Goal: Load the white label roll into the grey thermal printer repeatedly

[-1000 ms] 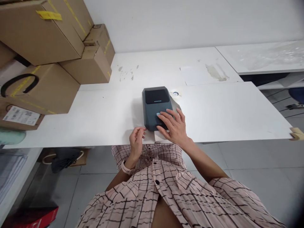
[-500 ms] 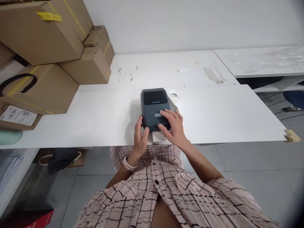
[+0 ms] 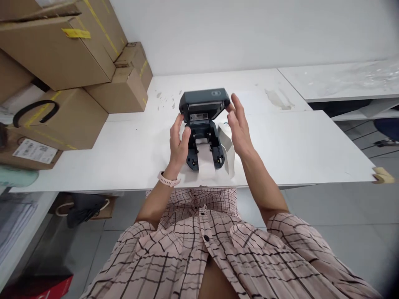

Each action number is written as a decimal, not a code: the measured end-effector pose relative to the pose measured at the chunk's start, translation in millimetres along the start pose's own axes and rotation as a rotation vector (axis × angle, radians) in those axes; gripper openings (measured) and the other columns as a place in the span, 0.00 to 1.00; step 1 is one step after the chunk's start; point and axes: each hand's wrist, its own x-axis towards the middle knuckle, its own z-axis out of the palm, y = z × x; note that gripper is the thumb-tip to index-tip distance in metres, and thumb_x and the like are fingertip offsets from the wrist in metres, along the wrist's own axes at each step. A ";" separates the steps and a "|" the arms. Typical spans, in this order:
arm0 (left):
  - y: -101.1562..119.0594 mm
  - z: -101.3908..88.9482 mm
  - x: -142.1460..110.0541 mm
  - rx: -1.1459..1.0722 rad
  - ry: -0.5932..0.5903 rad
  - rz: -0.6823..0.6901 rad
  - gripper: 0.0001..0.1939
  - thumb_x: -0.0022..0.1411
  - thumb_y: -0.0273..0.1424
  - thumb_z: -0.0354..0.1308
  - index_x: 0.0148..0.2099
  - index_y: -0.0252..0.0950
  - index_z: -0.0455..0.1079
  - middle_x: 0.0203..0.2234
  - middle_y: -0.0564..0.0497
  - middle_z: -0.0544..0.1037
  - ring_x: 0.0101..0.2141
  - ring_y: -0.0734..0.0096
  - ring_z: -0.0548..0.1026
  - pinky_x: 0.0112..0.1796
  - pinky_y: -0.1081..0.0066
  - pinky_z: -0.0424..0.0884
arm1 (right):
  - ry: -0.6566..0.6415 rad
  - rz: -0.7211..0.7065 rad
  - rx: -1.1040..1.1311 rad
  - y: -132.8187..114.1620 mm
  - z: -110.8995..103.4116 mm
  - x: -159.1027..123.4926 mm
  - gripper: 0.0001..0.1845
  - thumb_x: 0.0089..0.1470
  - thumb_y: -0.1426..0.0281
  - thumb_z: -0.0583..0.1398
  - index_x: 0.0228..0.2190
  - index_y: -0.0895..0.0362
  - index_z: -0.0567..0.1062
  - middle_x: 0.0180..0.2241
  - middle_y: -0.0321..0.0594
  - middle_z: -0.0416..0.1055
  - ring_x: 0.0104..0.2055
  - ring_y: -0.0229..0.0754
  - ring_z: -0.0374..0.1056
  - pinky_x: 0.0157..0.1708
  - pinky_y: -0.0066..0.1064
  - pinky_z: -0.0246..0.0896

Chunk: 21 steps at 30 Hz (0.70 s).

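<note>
A dark blue-grey label printer [image 3: 190,160] stands near the table's front edge with its lid [image 3: 204,97] raised. Inside runs a white paper strip [image 3: 205,160] that comes out over the printer's front. My left hand [image 3: 179,147] is beside the printer's left side, thumb and fingers apart, its fingertips at the lid's lower left corner. At the lid's right corner are the fingertips of my right hand [image 3: 241,128], also with its fingers apart. Whether the fingertips press on the lid is hard to see. A white paper roll [image 3: 225,128] with a loose strip lies right of the printer, partly behind my right hand.
Cardboard boxes [image 3: 99,89] are stacked on the left, with a black curved strap [image 3: 35,109] on one. Worn marks show on the white table [image 3: 296,153]. A wall [image 3: 249,33] stands behind it. A tan corner guard [image 3: 382,175] covers the table's right corner.
The printer's lid has gone from closed to raised, showing the paper strip inside. Both hands have moved up and away from the printer's front to the sides of the lid.
</note>
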 end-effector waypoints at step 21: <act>-41.7 11.8 -1.2 0.333 -0.078 -0.367 0.44 0.61 0.31 0.64 0.75 0.42 0.50 0.72 0.41 0.61 0.71 0.45 0.60 0.69 0.49 0.57 | -0.174 -0.258 -0.432 18.9 24.3 46.4 0.24 0.68 0.65 0.50 0.60 0.54 0.72 0.60 0.48 0.74 0.62 0.56 0.69 0.63 0.50 0.61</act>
